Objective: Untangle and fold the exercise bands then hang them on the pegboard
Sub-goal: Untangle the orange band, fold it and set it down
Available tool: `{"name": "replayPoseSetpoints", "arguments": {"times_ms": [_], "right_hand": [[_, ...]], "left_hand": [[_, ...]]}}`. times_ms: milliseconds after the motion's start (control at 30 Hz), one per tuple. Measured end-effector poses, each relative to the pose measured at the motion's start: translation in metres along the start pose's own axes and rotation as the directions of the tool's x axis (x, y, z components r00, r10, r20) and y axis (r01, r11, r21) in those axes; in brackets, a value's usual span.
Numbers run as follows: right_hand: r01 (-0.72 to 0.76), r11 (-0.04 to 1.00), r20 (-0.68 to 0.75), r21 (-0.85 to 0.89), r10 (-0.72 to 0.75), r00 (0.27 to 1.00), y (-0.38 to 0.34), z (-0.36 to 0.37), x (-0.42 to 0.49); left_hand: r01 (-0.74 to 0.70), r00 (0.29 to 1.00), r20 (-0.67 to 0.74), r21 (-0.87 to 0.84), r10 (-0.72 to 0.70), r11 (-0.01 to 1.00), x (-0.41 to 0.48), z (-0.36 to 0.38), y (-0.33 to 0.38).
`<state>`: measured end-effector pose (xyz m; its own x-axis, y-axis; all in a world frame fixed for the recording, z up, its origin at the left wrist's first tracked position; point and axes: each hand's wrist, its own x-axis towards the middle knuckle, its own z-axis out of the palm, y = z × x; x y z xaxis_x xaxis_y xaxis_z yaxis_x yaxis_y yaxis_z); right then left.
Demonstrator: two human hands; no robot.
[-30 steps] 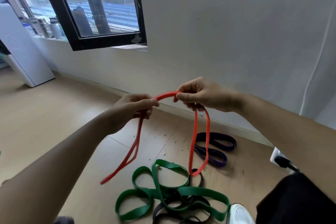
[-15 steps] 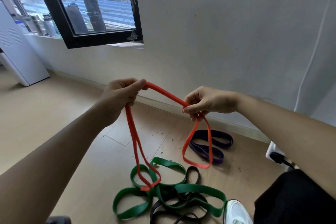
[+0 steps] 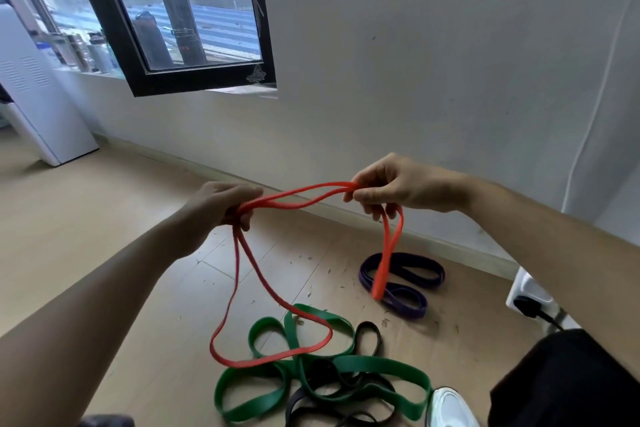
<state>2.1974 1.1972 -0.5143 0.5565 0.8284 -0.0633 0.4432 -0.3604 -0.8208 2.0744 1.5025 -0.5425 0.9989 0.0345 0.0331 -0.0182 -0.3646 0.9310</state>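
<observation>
A: What do we hold at the centre of the view?

B: We hold the flat orange rubber loop band (image 3: 301, 198), clear of the floor. 2 strands run almost level between our hands, and that span is its long axis, lying left to right across our body. The left hand (image 3: 221, 206) is closed around the strands at 1 end; the right hand (image 3: 391, 189) pinches them at the other, thumb against fingers.

A: Where does the slack go?

B: Below the left hand hangs the large loop, its low end in front of the floor pile; whether it touches we cannot tell. Below the right hand hangs a short narrow fold, seen against the flat purple rubber band (image 3: 405, 282), which lies apart near the wall.

A: Which relation governs the next move?

B: We judge it to be the uneven slack: the long loop is on the left side, so that hand would feed or gather it toward the right before an even fold forms.

A: And beyond?

B: The wide green rubber band (image 3: 377, 367) and thin black rubber band (image 3: 372, 336) lie tangled on the pale wooden floor (image 3: 69, 225), beside a white shoe (image 3: 450, 407). No pegboard is in view.
</observation>
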Motion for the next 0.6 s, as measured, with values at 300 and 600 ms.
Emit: {"name": "replayPoseSetpoints", "arguments": {"times_ms": [300,600], "right_hand": [[0.056,0.996,0.031,0.075,-0.059,0.998,-0.015,0.027,0.01],[-0.118,0.913,0.259,0.391,0.014,0.966,-0.001,0.022,0.006]], "left_hand": [[-0.069,0.99,0.116,-0.052,0.075,0.996,0.005,0.055,0.04],[-0.078,0.996,-0.054,-0.18,0.069,0.981,0.005,0.034,0.042]]}}
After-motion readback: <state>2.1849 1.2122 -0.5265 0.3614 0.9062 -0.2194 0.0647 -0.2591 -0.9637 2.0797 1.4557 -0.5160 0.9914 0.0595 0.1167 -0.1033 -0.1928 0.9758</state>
